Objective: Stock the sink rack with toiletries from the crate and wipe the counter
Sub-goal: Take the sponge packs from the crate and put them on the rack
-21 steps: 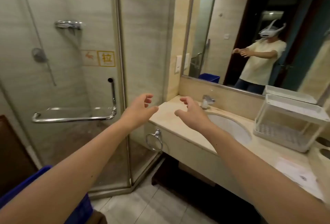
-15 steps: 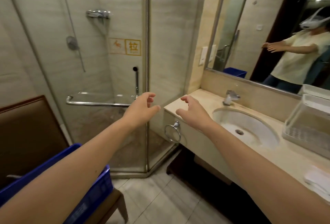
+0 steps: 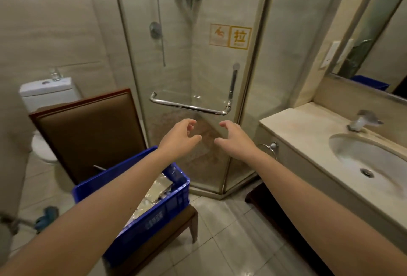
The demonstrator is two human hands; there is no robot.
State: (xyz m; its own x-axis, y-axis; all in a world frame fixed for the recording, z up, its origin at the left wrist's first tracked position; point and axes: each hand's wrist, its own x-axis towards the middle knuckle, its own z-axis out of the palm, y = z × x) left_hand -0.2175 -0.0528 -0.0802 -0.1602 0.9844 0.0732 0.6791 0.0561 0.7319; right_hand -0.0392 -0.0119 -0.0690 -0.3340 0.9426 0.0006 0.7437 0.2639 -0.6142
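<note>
Hovering left hand (image 3: 178, 138) beyond crate (image 3: 154, 216) rim.

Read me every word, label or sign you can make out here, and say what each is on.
"拉": on the right yellow sticker on the glass shower door; the small line beneath is too small to read.
Left sticker: a pictogram of a figure, no readable words.
Blue crate: white print on its side, too blurred to read.

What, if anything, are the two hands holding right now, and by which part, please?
Nothing: the left hand and the right hand hover loosely curled, both empty.
</note>
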